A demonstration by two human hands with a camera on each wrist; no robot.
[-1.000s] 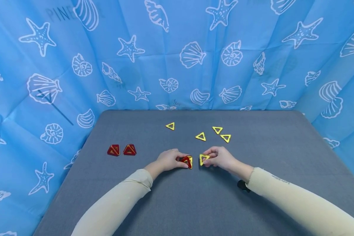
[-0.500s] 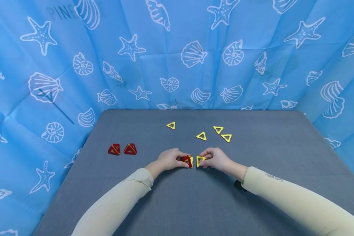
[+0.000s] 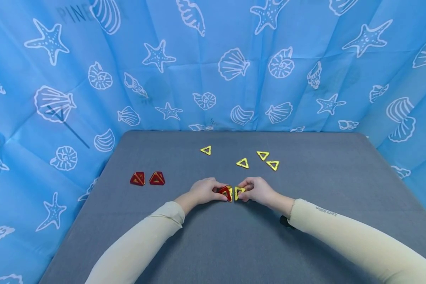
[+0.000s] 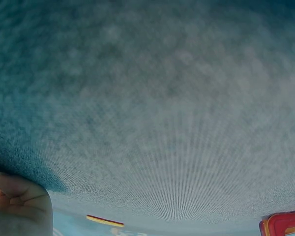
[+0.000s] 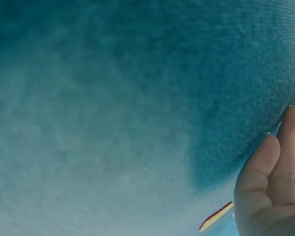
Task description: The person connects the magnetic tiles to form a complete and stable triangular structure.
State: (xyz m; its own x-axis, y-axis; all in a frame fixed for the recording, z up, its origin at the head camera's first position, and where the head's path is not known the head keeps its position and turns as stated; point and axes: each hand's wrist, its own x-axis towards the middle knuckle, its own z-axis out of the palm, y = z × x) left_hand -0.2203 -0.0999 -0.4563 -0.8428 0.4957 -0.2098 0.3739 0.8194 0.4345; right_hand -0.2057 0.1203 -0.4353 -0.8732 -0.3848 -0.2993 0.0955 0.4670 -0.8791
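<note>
Near the middle of the grey table, in the head view, my left hand [image 3: 206, 191] grips a small red triangular magnetic tile piece [image 3: 225, 193] with a yellow triangle along its right side. Just to its right, my right hand [image 3: 258, 190] pinches a hollow yellow triangular tile [image 3: 238, 193] between thumb and fingers. A thin gap separates the yellow tile from the piece on the left. Fingers hide parts of both held pieces. A red and yellow tile piece [image 4: 285, 223] shows at the lower right corner of the left wrist view.
Two red triangular pieces [image 3: 157, 178] sit on the table's left side. Loose yellow triangles lie further back, one at centre left [image 3: 206, 150] and several to the right [image 3: 243, 163]. A blue shell-print curtain [image 3: 198, 79] borders the table [image 3: 198, 244]. A small dark object [image 3: 285, 221] shows under the right sleeve.
My right hand has moved left with the yellow tile, narrowing the gap to the red piece. My left hand has stayed in nearly the same place.
</note>
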